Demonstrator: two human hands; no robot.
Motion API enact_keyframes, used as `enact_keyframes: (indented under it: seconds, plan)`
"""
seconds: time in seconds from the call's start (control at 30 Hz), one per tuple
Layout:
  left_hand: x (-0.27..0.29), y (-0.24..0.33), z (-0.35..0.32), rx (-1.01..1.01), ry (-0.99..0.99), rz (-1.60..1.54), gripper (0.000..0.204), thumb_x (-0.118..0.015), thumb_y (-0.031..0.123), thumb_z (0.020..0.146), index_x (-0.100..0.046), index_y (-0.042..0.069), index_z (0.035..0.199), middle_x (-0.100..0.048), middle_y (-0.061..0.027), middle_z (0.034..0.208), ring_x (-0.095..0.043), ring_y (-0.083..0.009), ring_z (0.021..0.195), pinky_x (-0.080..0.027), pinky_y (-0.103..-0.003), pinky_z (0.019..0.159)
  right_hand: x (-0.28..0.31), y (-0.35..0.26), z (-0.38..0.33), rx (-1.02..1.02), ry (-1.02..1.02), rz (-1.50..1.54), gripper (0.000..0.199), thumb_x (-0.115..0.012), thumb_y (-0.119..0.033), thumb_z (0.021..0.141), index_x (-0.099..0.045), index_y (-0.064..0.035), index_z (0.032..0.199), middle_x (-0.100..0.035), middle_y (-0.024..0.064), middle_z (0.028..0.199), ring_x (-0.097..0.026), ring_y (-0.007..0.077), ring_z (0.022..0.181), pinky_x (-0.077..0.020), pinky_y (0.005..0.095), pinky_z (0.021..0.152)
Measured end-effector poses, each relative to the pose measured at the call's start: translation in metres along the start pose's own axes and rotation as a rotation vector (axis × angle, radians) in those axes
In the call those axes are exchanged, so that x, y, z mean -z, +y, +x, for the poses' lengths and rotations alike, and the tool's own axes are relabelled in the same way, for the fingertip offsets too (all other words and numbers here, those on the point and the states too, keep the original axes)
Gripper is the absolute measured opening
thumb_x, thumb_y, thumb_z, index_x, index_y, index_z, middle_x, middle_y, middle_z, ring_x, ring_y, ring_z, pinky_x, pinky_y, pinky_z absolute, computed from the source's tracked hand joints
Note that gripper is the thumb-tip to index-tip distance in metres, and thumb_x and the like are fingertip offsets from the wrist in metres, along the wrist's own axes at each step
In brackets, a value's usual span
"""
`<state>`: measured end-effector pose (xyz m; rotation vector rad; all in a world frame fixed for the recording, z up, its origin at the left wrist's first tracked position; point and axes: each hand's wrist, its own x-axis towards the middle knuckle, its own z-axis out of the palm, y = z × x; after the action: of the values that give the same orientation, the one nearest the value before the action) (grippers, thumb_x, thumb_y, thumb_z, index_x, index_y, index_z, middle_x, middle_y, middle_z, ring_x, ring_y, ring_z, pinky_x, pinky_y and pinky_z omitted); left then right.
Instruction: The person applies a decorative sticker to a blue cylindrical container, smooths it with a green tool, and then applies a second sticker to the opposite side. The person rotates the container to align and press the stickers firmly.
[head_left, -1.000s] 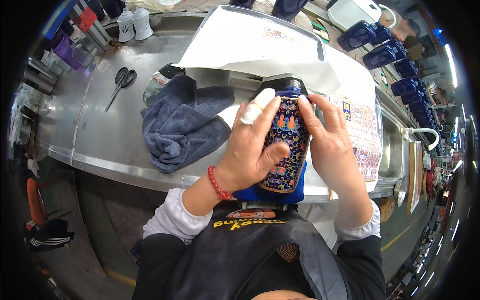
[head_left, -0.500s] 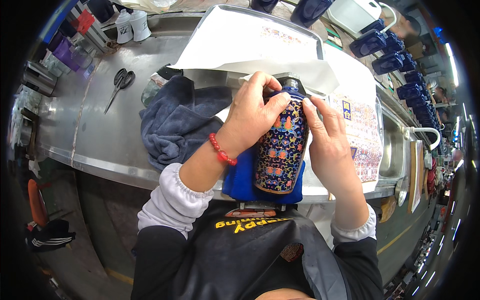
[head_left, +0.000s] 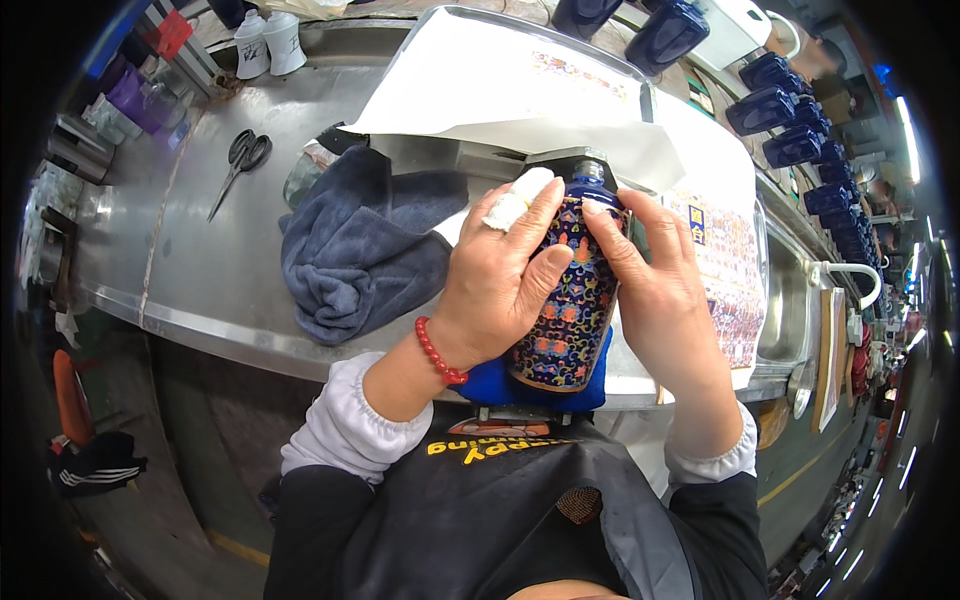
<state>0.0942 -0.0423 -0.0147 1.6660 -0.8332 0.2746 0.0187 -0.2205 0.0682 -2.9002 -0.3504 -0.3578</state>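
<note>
A dark blue bottle (head_left: 556, 330) with a colourful floral pattern lies tilted on a blue cloth (head_left: 592, 395), its clear neck pointing away from me. My left hand (head_left: 500, 280) rests along its left side, thumb on the pattern and fingers toward the shoulder. White wrapping (head_left: 515, 203) covers part of its fingers. From the right side, my right hand (head_left: 665, 270) presses thumb and fingers against the bottle's shoulder. Between them the two hands hold the bottle. A dark support (head_left: 570, 157) shows behind the neck.
A grey-blue towel (head_left: 365, 240) lies left of the bottle, with black scissors (head_left: 240, 165) beyond. Behind stands a metal tray (head_left: 480, 20) with white paper. Patterned sheets (head_left: 728, 290) lie right, near a sink (head_left: 785, 310). Several blue bottles (head_left: 760, 110) stand at the far right.
My left hand has slid nearer me, off the bottle's neck area and down its left side, bringing the white wrapping into view. My right fingers have shifted slightly across the shoulder.
</note>
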Motion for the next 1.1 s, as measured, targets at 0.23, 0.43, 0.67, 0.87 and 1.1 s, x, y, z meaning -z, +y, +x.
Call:
enact_keyframes:
  seconds: [0.23,0.43,0.67,0.87,1.1]
  plan:
    - [0.004,-0.001,0.000,-0.028,-0.068,0.041,0.057,-0.053,0.037,0.107,-0.055,-0.009,0.141,-0.062,-0.0275,0.133,-0.060,-0.0421,0.123,-0.042,-0.046,0.109,-0.001,0.004,0.004,0.020,0.043,-0.001,0.070,-0.063,0.012,0.073,-0.060,-0.0089,0.140,-0.053,0.0201,0.134,-0.054,0.0418,0.120,-0.0481,0.0491,0.102]
    - [0.003,-0.004,0.000,-0.053,-0.058,0.056,0.062,-0.052,0.042,0.107,-0.054,-0.009,0.142,-0.062,-0.0280,0.134,-0.059,-0.0423,0.124,-0.040,-0.048,0.111,0.000,0.006,0.007,0.032,0.029,0.023,0.069,-0.063,0.012,0.074,-0.061,-0.0093,0.139,-0.053,0.0201,0.133,-0.054,0.0414,0.119,-0.0477,0.0496,0.101]
    - [0.002,0.000,-0.003,-0.050,-0.050,0.059,0.065,-0.051,0.045,0.107,-0.053,-0.009,0.143,-0.061,-0.0286,0.135,-0.059,-0.0432,0.124,-0.038,-0.050,0.113,0.000,0.005,0.006,0.023,0.034,-0.002,0.068,-0.063,0.011,0.074,-0.063,-0.0112,0.139,-0.053,0.0200,0.133,-0.054,0.0411,0.120,-0.0475,0.0497,0.102]
    - [0.004,0.000,-0.006,-0.084,-0.092,0.124,0.068,-0.051,0.046,0.106,-0.050,-0.009,0.146,-0.060,-0.0284,0.138,-0.058,-0.0435,0.127,-0.034,-0.052,0.116,0.000,0.003,0.005,0.020,0.023,0.001,0.068,-0.063,0.010,0.074,-0.063,-0.0112,0.139,-0.053,0.0204,0.132,-0.054,0.0410,0.121,-0.0470,0.0497,0.103]
    - [0.000,-0.001,-0.012,-0.034,-0.053,0.027,0.073,-0.051,0.054,0.103,-0.052,-0.005,0.146,-0.061,-0.0278,0.135,-0.055,-0.0461,0.125,-0.031,-0.057,0.116,0.001,0.001,0.002,0.001,0.024,-0.014,0.069,-0.062,0.011,0.074,-0.063,-0.0130,0.139,-0.053,0.0206,0.135,-0.054,0.0411,0.122,-0.0465,0.0494,0.104]
